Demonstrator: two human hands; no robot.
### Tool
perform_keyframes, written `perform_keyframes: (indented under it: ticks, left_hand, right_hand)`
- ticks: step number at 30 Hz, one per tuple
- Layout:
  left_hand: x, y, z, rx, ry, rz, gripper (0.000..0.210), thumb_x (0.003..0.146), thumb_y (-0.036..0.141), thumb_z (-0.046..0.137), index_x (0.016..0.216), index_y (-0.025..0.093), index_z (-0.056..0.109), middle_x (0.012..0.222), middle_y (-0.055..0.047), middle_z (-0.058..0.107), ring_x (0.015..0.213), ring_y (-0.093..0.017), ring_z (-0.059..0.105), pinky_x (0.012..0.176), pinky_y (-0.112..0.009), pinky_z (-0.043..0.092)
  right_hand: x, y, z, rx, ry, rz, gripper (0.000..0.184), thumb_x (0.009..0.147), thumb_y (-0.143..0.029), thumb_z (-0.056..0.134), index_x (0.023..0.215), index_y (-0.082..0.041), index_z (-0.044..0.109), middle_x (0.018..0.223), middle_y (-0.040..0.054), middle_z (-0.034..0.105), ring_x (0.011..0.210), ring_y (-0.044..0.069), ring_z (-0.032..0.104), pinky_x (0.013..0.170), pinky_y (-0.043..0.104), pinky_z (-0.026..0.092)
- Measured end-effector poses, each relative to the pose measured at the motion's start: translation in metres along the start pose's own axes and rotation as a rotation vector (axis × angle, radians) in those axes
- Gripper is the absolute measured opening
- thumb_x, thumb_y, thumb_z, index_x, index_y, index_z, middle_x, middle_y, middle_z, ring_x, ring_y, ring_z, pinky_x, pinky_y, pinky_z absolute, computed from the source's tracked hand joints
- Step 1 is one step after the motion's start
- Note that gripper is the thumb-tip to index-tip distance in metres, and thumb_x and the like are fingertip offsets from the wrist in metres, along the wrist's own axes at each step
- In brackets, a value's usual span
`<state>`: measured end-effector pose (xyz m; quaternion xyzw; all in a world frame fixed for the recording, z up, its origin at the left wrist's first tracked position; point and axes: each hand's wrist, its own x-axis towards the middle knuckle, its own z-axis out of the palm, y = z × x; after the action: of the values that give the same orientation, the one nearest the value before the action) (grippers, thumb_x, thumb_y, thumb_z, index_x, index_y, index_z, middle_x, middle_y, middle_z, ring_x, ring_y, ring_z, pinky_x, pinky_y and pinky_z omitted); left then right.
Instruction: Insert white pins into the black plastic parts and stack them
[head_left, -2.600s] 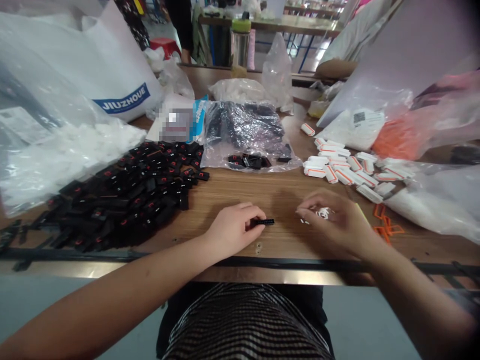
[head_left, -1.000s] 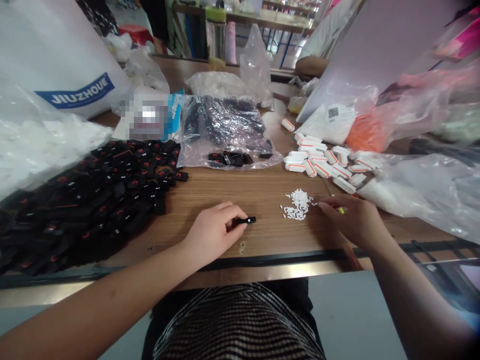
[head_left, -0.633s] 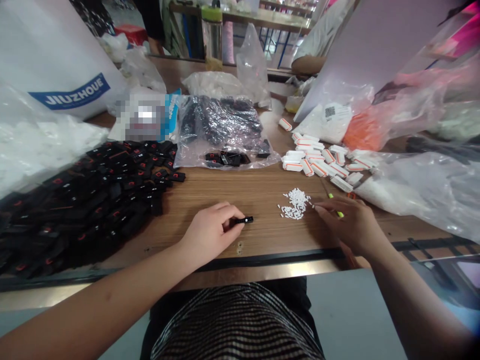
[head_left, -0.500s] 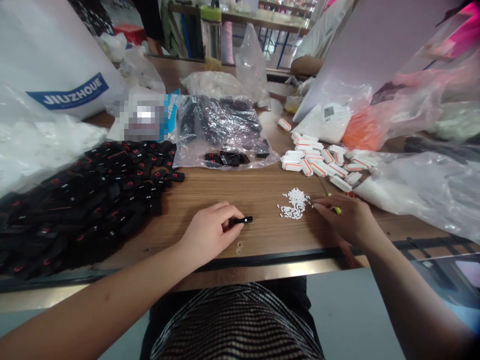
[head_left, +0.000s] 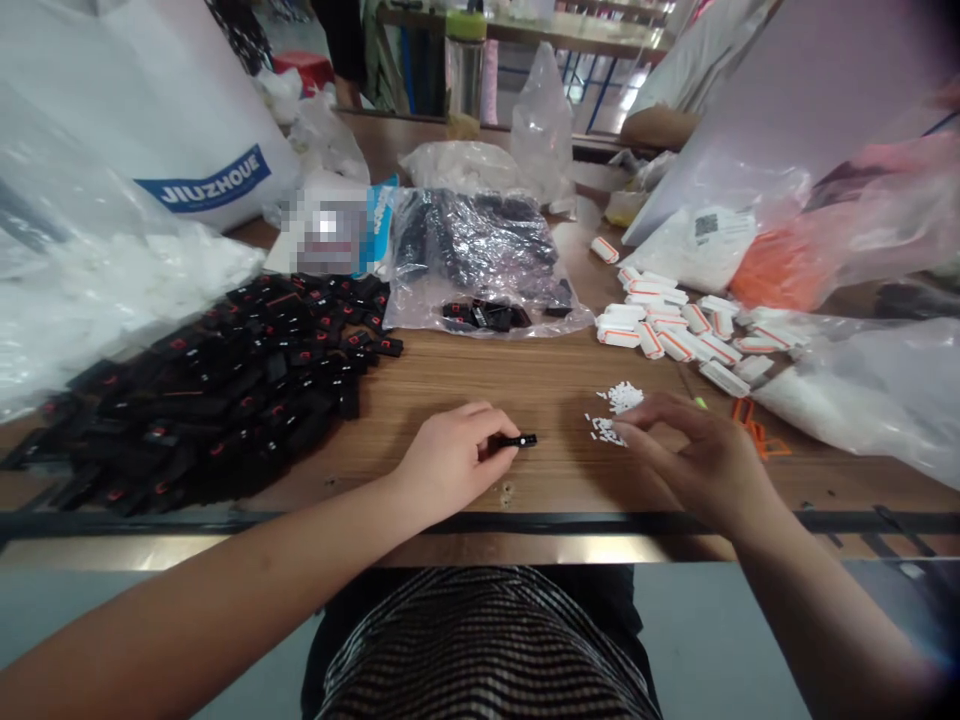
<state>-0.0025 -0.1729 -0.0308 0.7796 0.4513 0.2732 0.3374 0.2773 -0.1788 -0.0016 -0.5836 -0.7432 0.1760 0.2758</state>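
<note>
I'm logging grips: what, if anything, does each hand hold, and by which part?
Left hand: a narrow black piece, gripped by its left end. Right hand, beside the small white rods: cannot be told.

2 hands (head_left: 459, 455) (head_left: 701, 455), 1 held black part (head_left: 525, 440), 1 bottle (head_left: 464, 78).

The only camera, worn on the person's head, looks forward and down past the checked shirt (head_left: 487, 645) at the bottom edge. It views the wooden surface (head_left: 465, 370) from close above, the left hand (head_left: 457, 455) near the middle and the right hand (head_left: 697, 455) right of it, and reaches beyond the green-lidded bottle (head_left: 464, 75) to a farther surface (head_left: 577, 34).
</note>
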Motion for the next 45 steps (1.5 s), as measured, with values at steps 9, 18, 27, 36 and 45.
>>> perform_keyframes:
  ticks: [9,18,27,36,45]
  left_hand:
    - [0.0,0.002,-0.002,0.006,-0.004,0.0,0.004,0.085,0.017,0.066,0.086,0.02,0.068,0.072,0.004,0.054,0.065,-0.012,0.052,0.062,-0.027,0.038]
    - [0.001,0.001,-0.001,0.021,-0.019,-0.012,0.005,0.085,0.017,0.065,0.087,0.021,0.067,0.072,0.004,0.053,0.065,-0.012,0.051,0.063,-0.027,0.038]
    - [0.002,0.002,-0.004,0.042,-0.031,-0.018,0.01,0.083,0.016,0.068,0.077,0.018,0.061,0.073,0.002,0.055,0.069,-0.015,0.054,0.062,-0.028,0.04]
    - [0.003,0.003,-0.001,0.015,0.009,-0.093,0.01,0.08,0.016,0.073,0.083,0.019,0.065,0.069,0.004,0.059,0.061,-0.013,0.053,0.06,-0.027,0.039]
    - [0.002,0.003,-0.001,0.011,0.004,-0.1,0.009,0.08,0.015,0.072,0.08,0.02,0.065,0.065,0.005,0.053,0.06,-0.012,0.05,0.059,-0.026,0.035]
  right_hand:
    - [0.025,-0.06,0.047,0.074,-0.226,-0.31,0.009,0.09,-0.018,0.061,0.083,-0.021,0.066,0.091,0.0037,0.066,0.089,0.019,0.059,0.084,0.038,0.047]
    - [0.027,-0.063,0.044,-0.052,-0.276,-0.396,0.011,0.092,-0.017,0.058,0.083,-0.02,0.064,0.089,0.0053,0.065,0.087,0.019,0.056,0.083,0.037,0.046]
    - [0.035,-0.083,0.047,-0.525,-0.357,-0.544,0.018,0.09,-0.016,0.058,0.073,-0.016,0.064,0.084,0.0098,0.064,0.082,0.024,0.053,0.073,0.04,0.04]
    - [0.029,-0.077,0.035,-0.434,-0.328,-0.557,0.013,0.093,-0.019,0.057,0.091,-0.021,0.07,0.084,0.0039,0.071,0.081,0.022,0.058,0.075,0.038,0.035]
    - [0.01,-0.071,0.047,-0.494,-0.202,-0.627,0.022,0.095,-0.019,0.053,0.092,-0.015,0.074,0.086,0.0084,0.072,0.084,0.024,0.061,0.085,0.044,0.039]
